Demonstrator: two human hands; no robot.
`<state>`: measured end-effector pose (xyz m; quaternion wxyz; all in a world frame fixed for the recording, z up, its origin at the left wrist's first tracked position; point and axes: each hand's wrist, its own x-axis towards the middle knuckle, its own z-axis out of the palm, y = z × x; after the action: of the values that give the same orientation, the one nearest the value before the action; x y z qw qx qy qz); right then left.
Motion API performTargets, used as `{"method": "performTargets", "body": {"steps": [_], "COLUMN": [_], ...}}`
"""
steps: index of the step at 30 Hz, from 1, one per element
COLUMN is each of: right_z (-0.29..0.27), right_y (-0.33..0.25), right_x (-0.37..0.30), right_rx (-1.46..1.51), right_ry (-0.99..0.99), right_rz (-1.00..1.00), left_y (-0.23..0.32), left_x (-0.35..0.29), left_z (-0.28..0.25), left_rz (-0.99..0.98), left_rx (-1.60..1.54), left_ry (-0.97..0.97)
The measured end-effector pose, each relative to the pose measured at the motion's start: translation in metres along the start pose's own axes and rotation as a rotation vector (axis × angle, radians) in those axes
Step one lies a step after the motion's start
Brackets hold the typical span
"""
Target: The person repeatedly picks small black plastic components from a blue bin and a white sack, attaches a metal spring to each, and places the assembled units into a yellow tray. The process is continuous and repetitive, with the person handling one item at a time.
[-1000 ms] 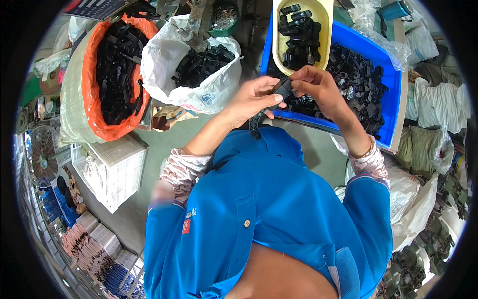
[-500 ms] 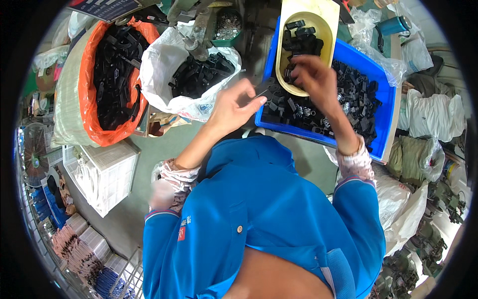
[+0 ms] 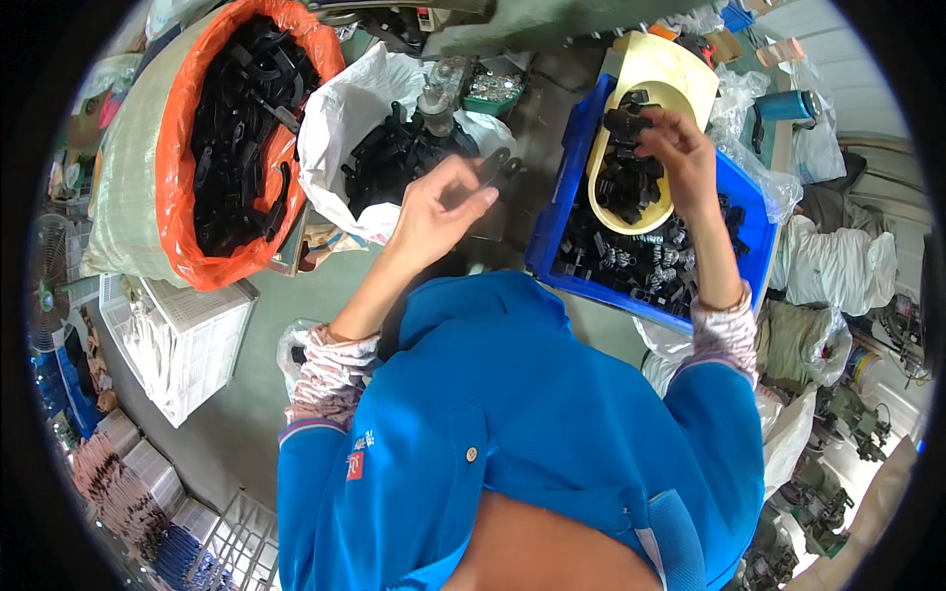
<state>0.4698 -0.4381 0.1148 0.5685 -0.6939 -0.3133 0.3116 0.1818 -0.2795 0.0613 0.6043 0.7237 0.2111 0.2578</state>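
My left hand (image 3: 440, 210) pinches a small black part (image 3: 500, 167) with two rounded ends between thumb and fingers, in front of the white bag. Its exact kind is not plain. My right hand (image 3: 685, 158) reaches over the yellow container (image 3: 598, 187), fingertips closed at a black piece (image 3: 627, 124) on the heap inside. The fingers partly cover that piece. Under the yellow container stands a blue bin (image 3: 544, 241) holding many small black pieces and several shiny metal springs (image 3: 667, 258).
To the left stand a white bag (image 3: 325, 128) of black parts and an orange-lined sack (image 3: 177, 187) of longer black pieces. A green tray (image 3: 493, 106) of small metal bits sits behind. A white plastic crate (image 3: 202, 345) is on the floor. Machine parts (image 3: 434, 30) overhang the far edge.
The view has shifted, so the bins appear farther right. My right hand has moved from the yellow container's near end toward its far part. My left hand still holds the black part, now more visible.
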Motion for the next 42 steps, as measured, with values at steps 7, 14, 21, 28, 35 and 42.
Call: {"method": "performTargets", "body": {"steps": [7, 14, 21, 28, 35, 42], "right_z": [0.091, 0.142, 0.168, 0.183, 0.202, 0.209], "right_y": [0.01, 0.009, 0.004, 0.011, 0.018, 0.005], "right_x": [-0.021, -0.01, -0.002, 0.008, 0.028, 0.038], "right_rx": [0.473, 0.442, 0.222, -0.056, 0.091, 0.207], "right_ry": [-0.221, -0.152, -0.095, -0.132, -0.124, -0.078], "right_rz": [-0.036, -0.045, -0.16, -0.332, -0.413, -0.47], "left_y": [0.016, 0.007, 0.007, 0.005, 0.015, 0.022], "left_x": [0.022, 0.023, 0.03, 0.044, 0.078, 0.113], "left_z": [-0.035, -0.073, -0.087, -0.104, -0.13, -0.143], "left_rz": [0.126, 0.182, 0.166, 0.254, 0.437, 0.496], "left_rx": [0.042, 0.129, 0.238, 0.354, 0.502, 0.615], "left_ry": [-0.13, -0.167, -0.189, -0.188, -0.23, -0.341]}}
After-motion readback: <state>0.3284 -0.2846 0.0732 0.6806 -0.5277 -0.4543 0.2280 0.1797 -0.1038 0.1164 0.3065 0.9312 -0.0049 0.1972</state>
